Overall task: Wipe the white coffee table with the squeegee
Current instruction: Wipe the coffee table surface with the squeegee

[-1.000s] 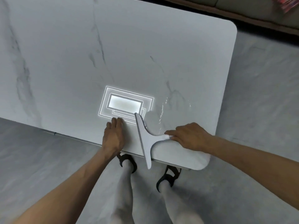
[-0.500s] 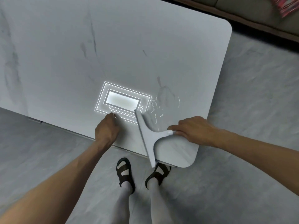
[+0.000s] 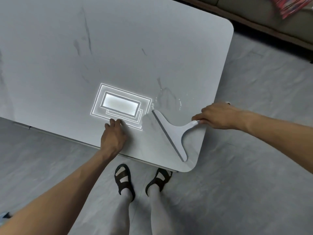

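Note:
The white marble-patterned coffee table (image 3: 135, 48) fills the upper left of the head view. A white squeegee (image 3: 171, 131) lies flat on its near right corner, blade running diagonally toward the rounded corner. My right hand (image 3: 218, 116) grips the squeegee's handle at the table's right edge. A thin film of water with droplets (image 3: 169, 99) glistens just beyond the blade. My left hand (image 3: 113, 136) rests palm down on the table by its near edge, fingers slightly curled, holding nothing.
A bright ceiling-lamp reflection (image 3: 120, 104) shines on the tabletop above my left hand. My sandalled feet (image 3: 123, 178) stand on the grey floor under the near edge. A sofa base (image 3: 271, 22) with a red patterned cushion (image 3: 291, 5) lies beyond the far right.
The squeegee has slid right toward the table's near right corner, its blade turning more diagonal. My right hand has pulled out to the table's right edge. The left hand has stayed on the table.

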